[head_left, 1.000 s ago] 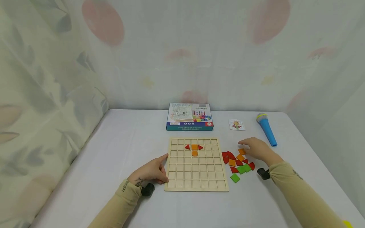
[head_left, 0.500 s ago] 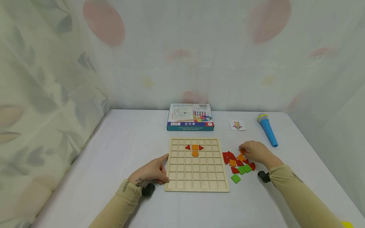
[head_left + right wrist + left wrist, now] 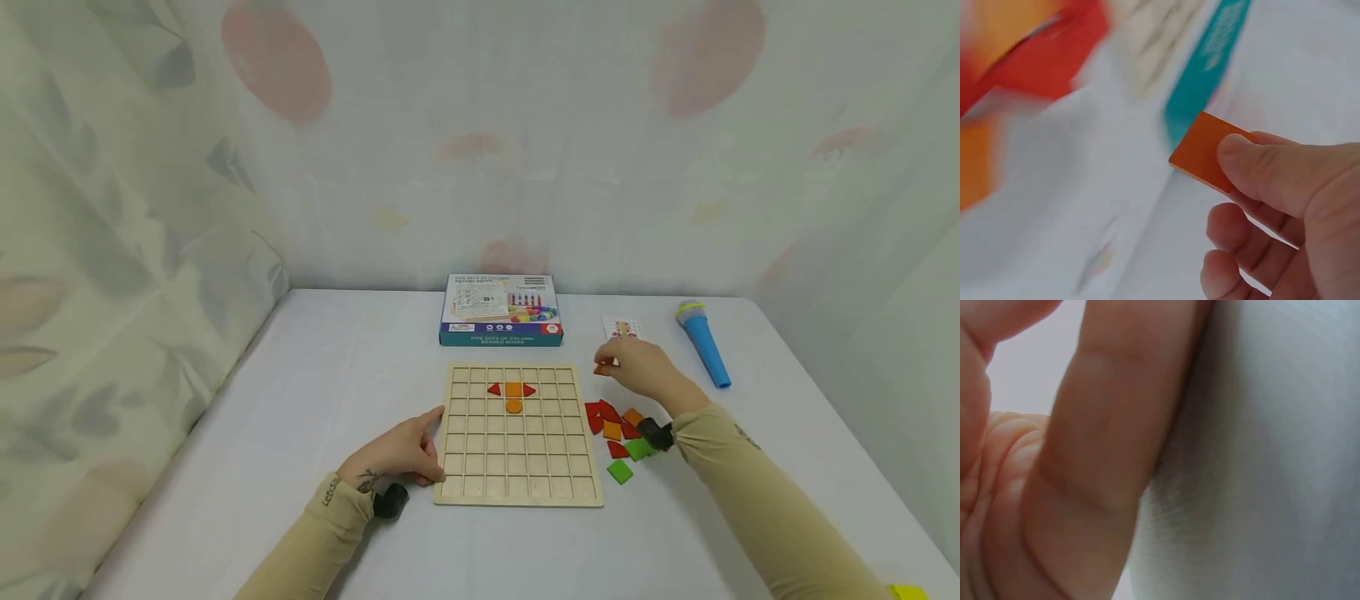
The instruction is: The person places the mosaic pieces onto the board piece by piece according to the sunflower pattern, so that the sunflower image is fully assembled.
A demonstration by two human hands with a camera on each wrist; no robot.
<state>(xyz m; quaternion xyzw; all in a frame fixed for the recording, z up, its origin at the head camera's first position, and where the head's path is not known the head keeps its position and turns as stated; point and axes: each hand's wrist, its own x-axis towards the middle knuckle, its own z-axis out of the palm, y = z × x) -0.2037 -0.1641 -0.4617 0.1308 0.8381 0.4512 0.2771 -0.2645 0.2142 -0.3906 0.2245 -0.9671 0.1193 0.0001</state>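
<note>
Between its thumb and fingers my right hand [image 3: 637, 365] pinches an orange square tile [image 3: 1200, 152], held up off the table beyond the board's right edge. My left hand [image 3: 397, 450] rests at the left edge of the wooden grid board [image 3: 495, 467], index fingertip and thumb touching its rim. On the board lie an orange square tile [image 3: 513, 389] flanked by two red triangles [image 3: 494, 389] and an orange round tile [image 3: 513, 406] below. In the left wrist view only the fingers [image 3: 1104, 425] show, large and close.
Right of the board lies a loose pile of red tiles [image 3: 609, 411], orange tiles and green tiles [image 3: 620, 472], partly behind my right wrist. Farther back are a boxed bead set [image 3: 500, 310], a small pattern card [image 3: 621, 326] and a blue toy microphone [image 3: 705, 346].
My right hand has picked the orange square tile from the top of the pile and moved left and away, now overlapping the pattern card. The left hand stays at the board's edge.
</note>
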